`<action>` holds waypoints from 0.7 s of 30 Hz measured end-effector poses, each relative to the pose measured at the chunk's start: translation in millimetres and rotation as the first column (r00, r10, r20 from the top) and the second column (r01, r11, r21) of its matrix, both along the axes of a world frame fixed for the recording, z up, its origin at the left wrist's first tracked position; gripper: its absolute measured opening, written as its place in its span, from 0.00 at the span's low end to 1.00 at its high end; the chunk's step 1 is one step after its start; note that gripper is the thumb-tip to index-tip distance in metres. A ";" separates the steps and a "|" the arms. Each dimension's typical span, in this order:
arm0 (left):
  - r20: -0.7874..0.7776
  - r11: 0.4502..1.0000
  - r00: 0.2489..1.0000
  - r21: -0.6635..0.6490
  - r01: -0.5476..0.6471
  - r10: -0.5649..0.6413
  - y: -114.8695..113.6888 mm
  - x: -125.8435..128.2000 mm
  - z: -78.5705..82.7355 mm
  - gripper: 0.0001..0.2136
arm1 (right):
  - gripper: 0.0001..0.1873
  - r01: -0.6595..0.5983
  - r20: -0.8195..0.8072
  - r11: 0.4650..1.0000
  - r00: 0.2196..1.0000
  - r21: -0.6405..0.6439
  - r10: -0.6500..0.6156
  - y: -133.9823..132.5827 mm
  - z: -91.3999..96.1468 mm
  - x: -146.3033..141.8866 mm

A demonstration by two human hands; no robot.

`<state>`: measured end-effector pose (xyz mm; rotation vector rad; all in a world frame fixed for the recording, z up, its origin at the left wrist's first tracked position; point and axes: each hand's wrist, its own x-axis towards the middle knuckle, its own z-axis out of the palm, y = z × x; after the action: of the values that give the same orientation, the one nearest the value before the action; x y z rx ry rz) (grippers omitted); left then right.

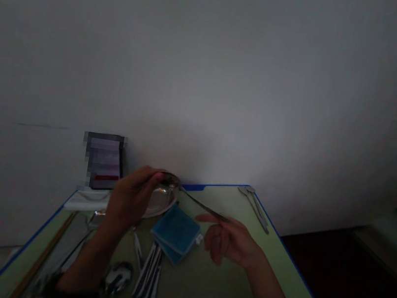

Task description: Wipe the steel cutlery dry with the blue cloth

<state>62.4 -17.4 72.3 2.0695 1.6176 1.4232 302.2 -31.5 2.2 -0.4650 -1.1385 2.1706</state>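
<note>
A metal spoon (200,204) is held up slantwise between my two hands, over the table's far side. My left hand (133,191) pinches it at the bowl end. The handle end lies between the thumb and fingers of my right hand (228,239). Below the spoon is a folded blue cloth (176,231) with a small white tag. Behind my left hand stands a shiny metal dish (162,202), partly hidden by that hand. Several pieces of cutlery (148,273) lie bunched in front of the cloth, beside a large rounded metal spoon (120,275).
Two spoons (255,207) lie at the far right of the green table (206,294), which has a blue edge. A phone (107,162) leans against the wall at the back left, near a white cloth (86,200). A brown stick-like strip (43,255) runs along the left side.
</note>
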 end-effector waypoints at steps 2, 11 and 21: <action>0.009 0.995 0.995 -0.011 0.101 -0.100 -2.0 13.5 -5.9 0.15 | 0.32 0.016 0.004 0.998 1.000 -0.067 -0.016 -6.6 -0.9 15.7; -0.044 0.916 0.945 -0.264 0.302 -0.324 13.7 96.4 -69.4 0.21 | 0.21 0.140 0.520 0.579 0.311 0.803 -0.796 -29.8 -1.1 71.4; -0.409 0.952 0.885 -0.285 0.108 -0.223 41.8 195.3 -138.7 0.15 | 0.22 -0.096 0.504 0.534 -0.226 0.840 -0.834 21.5 -64.1 82.3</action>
<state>257.7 24.4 -66.5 2.4119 1.6069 0.6772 384.5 -10.0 -61.9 -1.9899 -1.8389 0.1536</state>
